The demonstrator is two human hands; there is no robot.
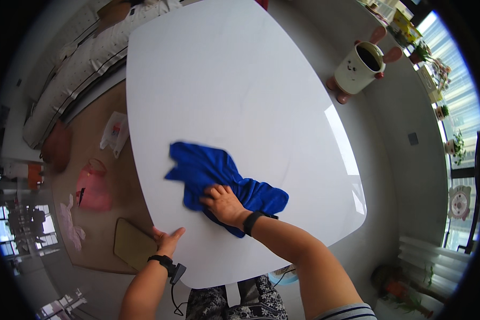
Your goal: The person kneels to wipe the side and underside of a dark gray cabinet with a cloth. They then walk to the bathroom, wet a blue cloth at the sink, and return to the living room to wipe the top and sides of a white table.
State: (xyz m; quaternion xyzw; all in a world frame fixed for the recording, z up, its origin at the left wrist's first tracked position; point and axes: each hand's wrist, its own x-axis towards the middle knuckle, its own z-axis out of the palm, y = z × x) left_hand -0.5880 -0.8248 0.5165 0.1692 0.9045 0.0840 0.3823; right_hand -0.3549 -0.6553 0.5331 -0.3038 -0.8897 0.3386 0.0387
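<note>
A crumpled blue cloth [208, 164] lies spread on the glossy white tabletop [232, 88], near the table's close end. My right hand [224, 204] presses down on the middle of the cloth, its fingers bent into the fabric and slightly blurred. At the table's left edge, my left hand [168, 241] rests with the thumb on top and the fingers partly hidden over the side; it is apart from the cloth. Both wrists wear black bands, and a small black device with a cable is at the left one.
Left of the table, a pink bag [94, 188], a white plastic bag [115, 132] and a brown pouf [57, 147] are on the floor, near a sofa [80, 72]. To the right stand a rabbit-eared bin [358, 70] and a windowsill with potted plants [458, 147].
</note>
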